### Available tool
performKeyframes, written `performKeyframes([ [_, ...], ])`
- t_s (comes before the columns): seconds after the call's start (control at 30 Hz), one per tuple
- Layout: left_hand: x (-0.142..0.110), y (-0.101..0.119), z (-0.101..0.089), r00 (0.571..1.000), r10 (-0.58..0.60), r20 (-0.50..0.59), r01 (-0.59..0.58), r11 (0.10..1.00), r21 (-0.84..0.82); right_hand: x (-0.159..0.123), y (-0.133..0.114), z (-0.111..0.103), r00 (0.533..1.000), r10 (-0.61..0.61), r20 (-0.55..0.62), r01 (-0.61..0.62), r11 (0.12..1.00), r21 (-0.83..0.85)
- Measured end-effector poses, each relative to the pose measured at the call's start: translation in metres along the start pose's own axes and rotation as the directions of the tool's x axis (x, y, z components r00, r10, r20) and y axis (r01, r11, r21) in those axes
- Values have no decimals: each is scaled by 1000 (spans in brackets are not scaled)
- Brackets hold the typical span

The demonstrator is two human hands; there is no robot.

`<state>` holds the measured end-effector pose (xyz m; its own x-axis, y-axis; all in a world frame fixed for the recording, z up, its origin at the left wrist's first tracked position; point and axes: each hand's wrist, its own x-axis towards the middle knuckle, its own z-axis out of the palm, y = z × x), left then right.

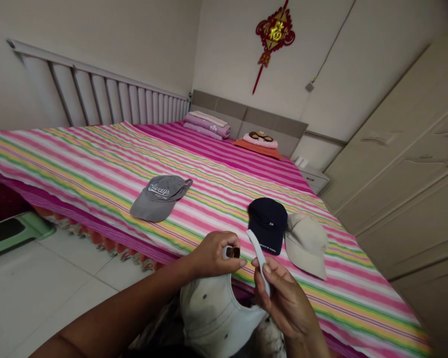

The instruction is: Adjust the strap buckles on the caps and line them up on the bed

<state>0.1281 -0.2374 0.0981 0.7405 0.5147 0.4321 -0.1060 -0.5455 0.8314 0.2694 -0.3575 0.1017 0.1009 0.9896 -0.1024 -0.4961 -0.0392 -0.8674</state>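
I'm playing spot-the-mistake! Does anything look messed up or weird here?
The strap on the pale cap is undone: it sticks up from the right grip, apart from the buckle in the left grip, so the back isn't closed. Nothing looks spilled or damaged.

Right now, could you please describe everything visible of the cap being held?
The cap looks like pale fabric, seamed, with small eyelets and an arched opening. Its strap is undone: the left hand grips the end with a shiny brownish buckle, the right hand the loose length, tip upward. The main body is below the hands; no brim shows.
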Motion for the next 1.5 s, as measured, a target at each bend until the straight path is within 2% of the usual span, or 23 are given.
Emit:
performKeyframes([
  [0.1, 0, -5, 2, 998, -16, 58, 31, 967, -254, -1, 0, -1, 1000, -3, -8, 3, 1000, 14],
  [0.2, -1, -13, 5, 987, -123, 105, 161, 791, -591, -2, -1, -3, 999, -12, -37, 14, 999, 31],
  [0.27, -2, -18, 6, 975, -171, 141, 220, 670, -709, -4, -1, -5, 998, -23, -56, 25, 999, 38],
  [0.33, -3, -23, 6, 970, -184, 159, 240, 626, -741, -5, -1, -7, 998, -26, -61, 28, 999, 40],
  [0.47, -8, -31, 4, 968, -147, 205, 251, 630, -735, -8, 0, -9, 999, -11, -48, 14, 998, 62],
  [0.6, -17, -39, 3, 960, -49, 277, 225, 725, -651, -11, 0, -12, 997, -14, -70, 22, 993, 114],
  [0.73, -25, -46, 4, 979, -138, 148, 200, 761, -617, -13, -3, -17, 992, -27, -120, 42, 991, 130],
  [0.8, -26, -47, 4, 989, -137, 54, 146, 861, -486, -15, -4, -19, 990, -35, -139, 53, 991, 125],
  [0.87, -27, -46, 2, 998, -50, 33, 56, 972, -227, -15, -3, -21, 990, -37, -140, 53, 992, 118],
  [0.93, -26, -43, 0, 997, 25, 73, -27, 999, 29, -16, -1, -21, 992, -27, -124, 41, 993, 111],
  [1.0, -27, -40, 0, 996, 27, 85, -40, 988, 148, -17, 2, -21, 994, -16, -110, 27, 994, 102],
  [1.07, -28, -37, 2, 999, 3, 43, -8, 993, 118, -16, 4, -19, 995, -8, -101, 16, 997, 75],
  [1.1, -28, -35, 4, 1000, -17, 22, 16, 999, 43, -16, 5, -18, 995, -7, -98, 12, 999, 48],
  [1.17, -29, -32, 9, 998, -60, 17, 62, 979, -195, -15, 6, -16, 996, -2, -94, 1, 1000, -14],
  [1.23, -29, -29, 13, 996, -83, 18, 83, 903, -422, -14, 6, -13, 996, 13, -87, -18, 998, -65],
  [1.27, -28, -28, 14, 997, -75, 8, 69, 873, -483, -14, 6, -11, 996, 19, -86, -26, 996, -84],
  [1.37, -27, -24, 15, 998, -10, -60, -18, 890, -455, -12, 7, -5, 994, 22, -107, -38, 989, -145],
  [1.5, -27, -21, 9, 992, 98, -73, -112, 970, -216, -6, 10, 1, 989, -20, -146, -9, 981, -194],
])
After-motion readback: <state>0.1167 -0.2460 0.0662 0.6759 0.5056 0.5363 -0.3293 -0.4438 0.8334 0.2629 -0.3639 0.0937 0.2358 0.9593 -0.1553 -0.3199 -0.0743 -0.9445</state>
